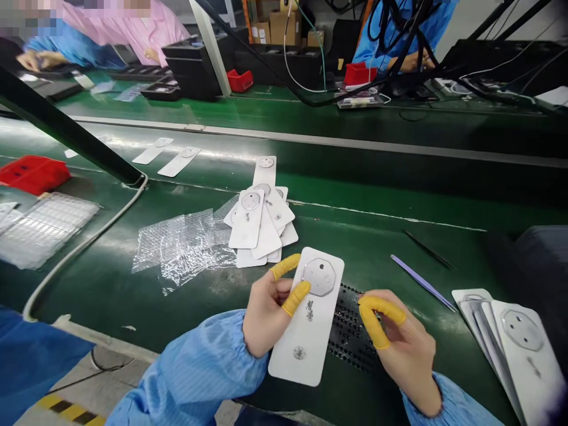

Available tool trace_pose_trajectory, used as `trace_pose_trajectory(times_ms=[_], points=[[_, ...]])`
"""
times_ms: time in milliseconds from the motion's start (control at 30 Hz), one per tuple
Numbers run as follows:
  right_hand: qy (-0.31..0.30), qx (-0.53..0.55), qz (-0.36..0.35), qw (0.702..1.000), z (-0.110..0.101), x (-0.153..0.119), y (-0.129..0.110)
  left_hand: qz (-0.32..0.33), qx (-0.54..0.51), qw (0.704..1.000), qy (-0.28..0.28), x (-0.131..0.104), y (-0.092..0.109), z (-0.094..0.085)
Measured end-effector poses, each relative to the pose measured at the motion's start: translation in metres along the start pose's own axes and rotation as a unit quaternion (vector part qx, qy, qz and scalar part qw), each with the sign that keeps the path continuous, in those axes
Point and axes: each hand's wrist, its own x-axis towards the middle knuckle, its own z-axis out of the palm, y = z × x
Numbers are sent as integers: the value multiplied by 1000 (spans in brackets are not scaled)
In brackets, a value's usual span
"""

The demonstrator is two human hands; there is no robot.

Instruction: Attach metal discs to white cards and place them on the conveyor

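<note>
My left hand (275,307), with yellow finger cots on thumb and forefinger, grips a white rounded panel (306,349) by its left edge. This panel has a raised octagon with a dark hole near its top, a small dark print in the middle and a round mark below. To its right my right hand (399,337), also in yellow finger cots, is closed in a pinch; a tiny dark speck shows at the fingertips, too small to name. Under and between the hands lies a sheet of small black dots (350,331), partly covered by the panel.
A heap of white panels (248,222) lies ahead, beside clear bubble bags (186,242). More panels (521,331) are stacked at right, near purple tweezers (421,281) and black tweezers (428,248). A red bin (33,173) and a slanted black post (66,124) stand left. Co-workers sit across the bench.
</note>
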Motion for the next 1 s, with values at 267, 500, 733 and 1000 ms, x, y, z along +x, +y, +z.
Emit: trace_pose_trajectory(times_ms=[267,500,733,1000], points=[[-94,-166,-231,954,1,-11,-10,52,68,994,-67,-22,-8,13],[-133,-191,-257,938,1,-6,-12,112,94,988,-40,-25,-12,15],[-158,-238,-231,930,11,-4,-24,115,83,990,-10,-23,-13,17],[-149,-237,-172,945,16,-18,-30,103,102,989,-28,-24,-15,19]])
